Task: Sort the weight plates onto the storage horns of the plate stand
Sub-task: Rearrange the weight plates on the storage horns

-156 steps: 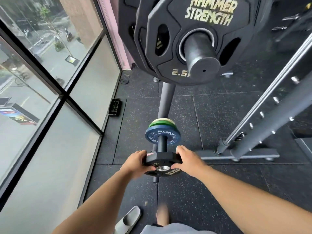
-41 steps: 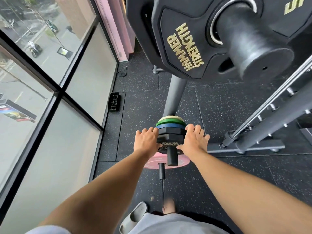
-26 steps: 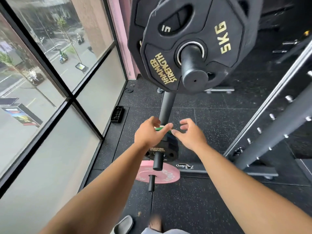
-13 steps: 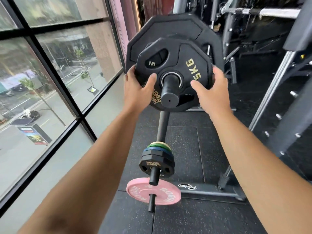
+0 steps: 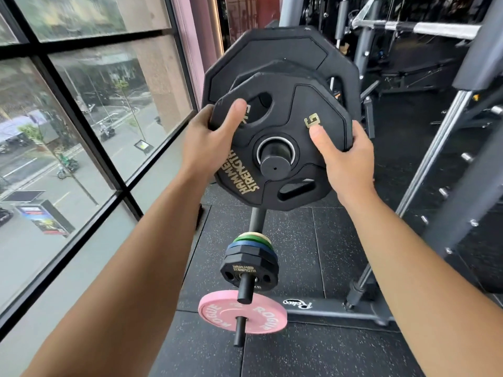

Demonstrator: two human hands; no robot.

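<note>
- left hand point(image 5: 206, 142) grasps front black plate point(image 5: 285, 110) at its 10 o'clock edge, thumb on the face
- right hand point(image 5: 345, 156) grasps the same plate at its 3 o'clock edge, thumb on the face
- plate is on top horn point(image 5: 275, 165), larger black plate point(image 5: 272, 50) just behind it
- at 6 o'clock below: small black plate point(image 5: 249, 270), blue plate point(image 5: 250, 246) and green plate point(image 5: 249, 237) stacked on middle horn point(image 5: 244, 289)
- pink plate point(image 5: 261, 314) on lowest horn point(image 5: 239, 331)

Gym, above street level. Speckled rubber floor tiles point(image 5: 294, 240). Black Hammer Strength plates point(image 5: 283, 115) and pink Rogue plate point(image 5: 217, 314) on storage horns point(image 5: 275, 167). Pegged steel rack uprights point(image 5: 473, 197), chrome barbell point(image 5: 408, 27) behind. Tall windows point(image 5: 81, 104) overlook road, parked scooters.
</note>
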